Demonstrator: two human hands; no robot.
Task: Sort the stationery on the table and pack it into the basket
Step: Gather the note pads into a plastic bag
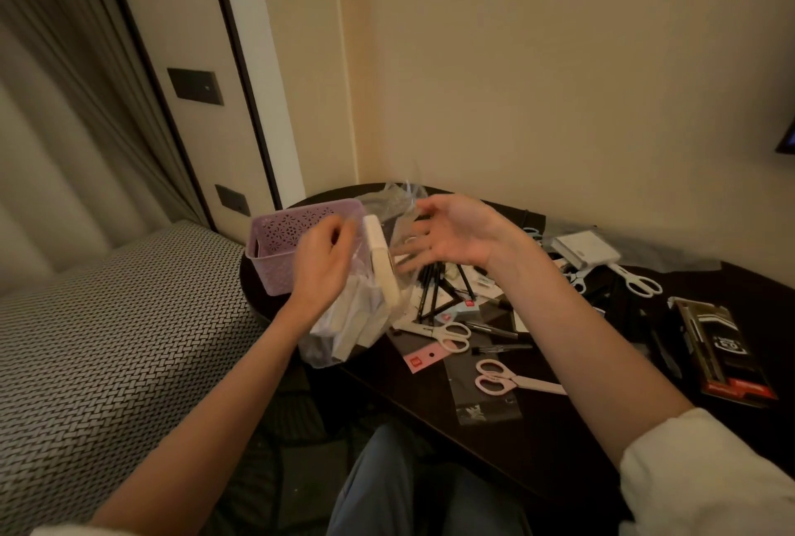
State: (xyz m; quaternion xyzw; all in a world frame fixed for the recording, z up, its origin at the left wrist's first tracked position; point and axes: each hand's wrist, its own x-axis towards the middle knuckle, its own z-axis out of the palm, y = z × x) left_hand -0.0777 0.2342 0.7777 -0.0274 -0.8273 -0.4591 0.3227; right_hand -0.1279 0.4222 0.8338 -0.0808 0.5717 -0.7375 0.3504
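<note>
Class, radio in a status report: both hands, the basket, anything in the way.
Left hand grips clear plastic bag beside a cream pad. Right hand open, fingers spread. Purple basket behind the bag. Scissors and pens on table.

Head view looks down, near, over the table (559,428), somewhat blurred

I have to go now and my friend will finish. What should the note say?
Left hand grips a clear plastic bag with a pale flat block, held up beside the purple basket.
Right hand is open and holds nothing.
Nothing shows inside the basket yet.
Left to pack from the table: pink scissors, white scissors, black pencils, boxed packs.
</note>
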